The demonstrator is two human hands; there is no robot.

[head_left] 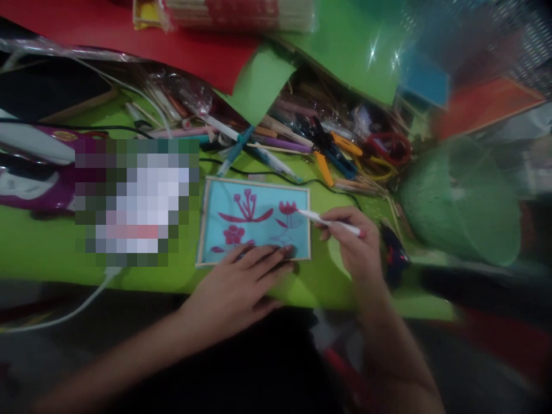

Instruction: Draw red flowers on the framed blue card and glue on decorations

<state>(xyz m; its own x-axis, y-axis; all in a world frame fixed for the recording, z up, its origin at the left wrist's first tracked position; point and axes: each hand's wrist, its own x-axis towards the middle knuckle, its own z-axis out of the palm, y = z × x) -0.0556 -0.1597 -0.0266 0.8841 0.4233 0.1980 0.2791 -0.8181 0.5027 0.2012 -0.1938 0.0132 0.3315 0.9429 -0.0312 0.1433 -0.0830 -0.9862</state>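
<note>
A light-blue panel [207, 227] framed with thin pale sticks lies on the green table. Dark-pink flowers [247, 210] are drawn on it, and a fainter outlined shape shows at its lower right. My right hand [356, 238] grips a white felt-tip pen [321, 218] with a pink end. The pen's tip meets the panel at the tulip-shaped flower [288, 207] on the right. Across the lower edge of the panel lies my left hand [245, 276], fingers stretched out and covering part of the drawing.
Behind the panel, pens, craft sticks, pliers [332, 149] and scissors [383, 155] lie in a heap. A green translucent bowl-like container [461, 201] stands at the right. A blurred-out pale object [146, 201] with a white cable is at the left, beside a purple-and-white device [38, 172].
</note>
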